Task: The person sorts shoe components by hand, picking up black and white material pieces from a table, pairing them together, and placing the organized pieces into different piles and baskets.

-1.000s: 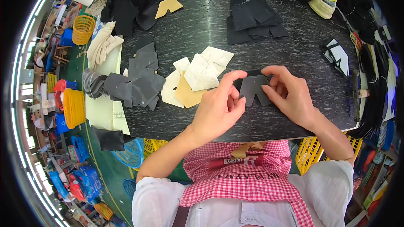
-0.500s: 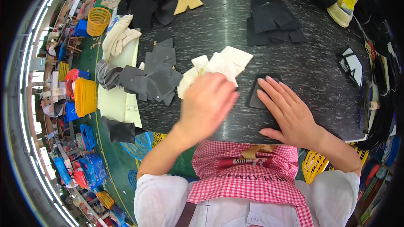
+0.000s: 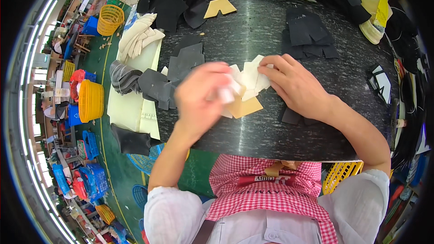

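Loose white cut pieces (image 3: 252, 77) lie in a small pile on the dark speckled table, with a tan piece (image 3: 246, 107) at their near side. My right hand (image 3: 300, 88) is closed, its thumb and fingertips pinching the edge of a white piece at the right of the pile. My left hand (image 3: 199, 97) is blurred by motion at the pile's left; a smeared white piece (image 3: 226, 95) shows at its curled fingers. Black pieces (image 3: 291, 116) lie partly hidden under my right wrist. Grey-black pieces (image 3: 158, 86) spread out left of my left hand.
A stack of black pieces (image 3: 309, 34) lies at the far right of the table, a notched tan piece (image 3: 220, 7) at the far left. White gloves (image 3: 138, 36) and a black pouch-like piece (image 3: 131, 139) rest along the left edge. Yellow baskets (image 3: 91, 100) stand beyond.
My right hand has left the black piece at the right and moved up-left onto the white pile. My left hand has shifted left, uncovering the tan piece. The view has shifted slightly.
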Available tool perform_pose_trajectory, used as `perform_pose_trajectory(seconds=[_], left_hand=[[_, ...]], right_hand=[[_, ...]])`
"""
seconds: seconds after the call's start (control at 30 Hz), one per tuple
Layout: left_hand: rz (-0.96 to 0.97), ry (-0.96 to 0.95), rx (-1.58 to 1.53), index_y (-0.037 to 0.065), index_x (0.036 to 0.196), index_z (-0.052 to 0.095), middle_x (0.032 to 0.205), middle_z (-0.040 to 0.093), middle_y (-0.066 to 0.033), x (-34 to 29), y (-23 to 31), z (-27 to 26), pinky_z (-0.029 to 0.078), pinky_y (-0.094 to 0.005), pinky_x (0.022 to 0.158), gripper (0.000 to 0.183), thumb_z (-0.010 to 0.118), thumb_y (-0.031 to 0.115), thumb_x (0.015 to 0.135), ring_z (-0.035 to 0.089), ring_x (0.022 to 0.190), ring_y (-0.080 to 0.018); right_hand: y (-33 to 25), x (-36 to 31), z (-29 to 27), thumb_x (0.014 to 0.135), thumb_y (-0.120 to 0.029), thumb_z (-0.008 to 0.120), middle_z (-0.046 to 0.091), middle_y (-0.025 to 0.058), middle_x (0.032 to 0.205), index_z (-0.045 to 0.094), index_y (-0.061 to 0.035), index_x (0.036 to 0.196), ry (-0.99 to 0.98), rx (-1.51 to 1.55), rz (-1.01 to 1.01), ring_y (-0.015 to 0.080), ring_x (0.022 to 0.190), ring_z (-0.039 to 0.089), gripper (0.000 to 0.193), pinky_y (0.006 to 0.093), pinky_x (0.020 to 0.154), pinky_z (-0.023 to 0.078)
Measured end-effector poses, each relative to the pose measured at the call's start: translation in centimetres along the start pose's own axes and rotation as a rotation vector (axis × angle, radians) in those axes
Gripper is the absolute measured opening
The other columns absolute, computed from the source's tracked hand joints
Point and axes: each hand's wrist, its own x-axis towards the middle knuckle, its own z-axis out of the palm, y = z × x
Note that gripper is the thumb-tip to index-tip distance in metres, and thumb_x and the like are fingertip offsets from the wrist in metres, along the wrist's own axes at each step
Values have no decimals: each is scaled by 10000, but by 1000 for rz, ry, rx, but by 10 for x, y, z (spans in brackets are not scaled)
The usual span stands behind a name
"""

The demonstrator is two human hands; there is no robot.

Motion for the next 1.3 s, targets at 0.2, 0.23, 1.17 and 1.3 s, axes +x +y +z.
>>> perform_pose_trajectory(seconds=[0.2,0.23,1.17,1.3], left_hand=[[-3,167,-670,37,820,611,1010,647,-161,-10,8,-2,491,-400,862,134,705,5,731,614,1022,-328],[20,167,-664,35,819,610,1017,647,-165,-9,13,6,492,-402,859,121,700,10,742,615,1020,-330],[-498,466,-1043,-27,1040,594,992,629,-119,-11,57,39,560,-318,789,183,604,-47,858,635,906,-176],[-267,381,-781,-46,1040,579,1057,591,-143,-18,71,46,558,-317,812,208,599,-100,839,620,940,-187]], right_hand=[[-43,-10,-24,976,-207,487,599,127,1012,578,39,1072,-147,1153,475,195,871,608,279,323,774,498],[-49,-15,-22,982,-222,493,614,90,904,587,42,1031,-174,1290,516,139,785,600,284,298,720,501],[-103,-95,16,733,-40,722,661,89,889,640,-48,828,106,396,38,229,737,641,125,317,619,522],[-103,-87,-5,675,-57,752,631,37,802,676,-89,982,323,513,284,201,667,610,317,299,550,479]])
